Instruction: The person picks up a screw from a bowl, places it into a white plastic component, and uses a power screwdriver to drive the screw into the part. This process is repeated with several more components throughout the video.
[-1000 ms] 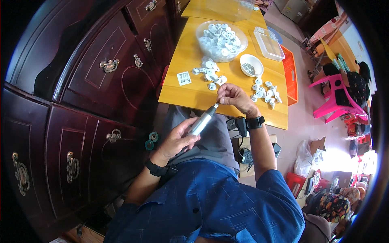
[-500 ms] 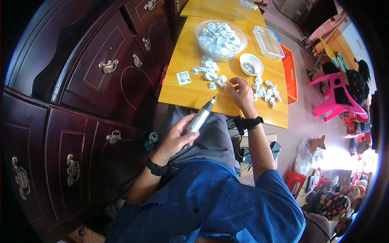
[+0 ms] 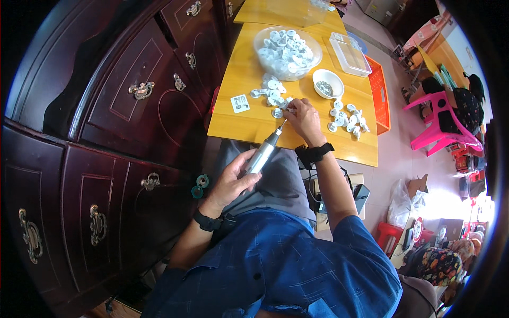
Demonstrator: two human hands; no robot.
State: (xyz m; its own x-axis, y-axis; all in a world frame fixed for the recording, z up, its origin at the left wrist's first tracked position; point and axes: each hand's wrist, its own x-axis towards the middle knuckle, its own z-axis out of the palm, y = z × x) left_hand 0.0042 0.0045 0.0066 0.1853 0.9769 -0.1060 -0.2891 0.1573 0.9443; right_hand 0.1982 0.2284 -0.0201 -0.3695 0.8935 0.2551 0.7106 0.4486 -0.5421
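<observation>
My left hand [image 3: 237, 177] is wrapped round a silver and black electric screwdriver [image 3: 261, 157], its thin bit pointing up over the table's near edge. Just beyond the bit's tip, the fingers of my right hand [image 3: 304, 121] are pinched on a small white plastic part, which they mostly hide. That hand is at the near end of a loose group of white round plastic parts [image 3: 273, 96]. A second group of similar parts [image 3: 348, 121] lies to the right of it. Behind my right hand stands a white bowl [image 3: 328, 78] with small metal pieces, probably screws.
A large clear tub [image 3: 287, 71] full of white parts stands on the yellow wooden table [image 3: 238, 127]. A clear lidded box [image 3: 350, 58] and a printed white card [image 3: 240, 104] lie there too. Dark cabinets [image 3: 127, 111] line the left; an orange crate [image 3: 377, 95] stands right.
My right hand has moved left and closed on a white part by the near edge of the left group. My left hand and the screwdriver have stayed nearly still.
</observation>
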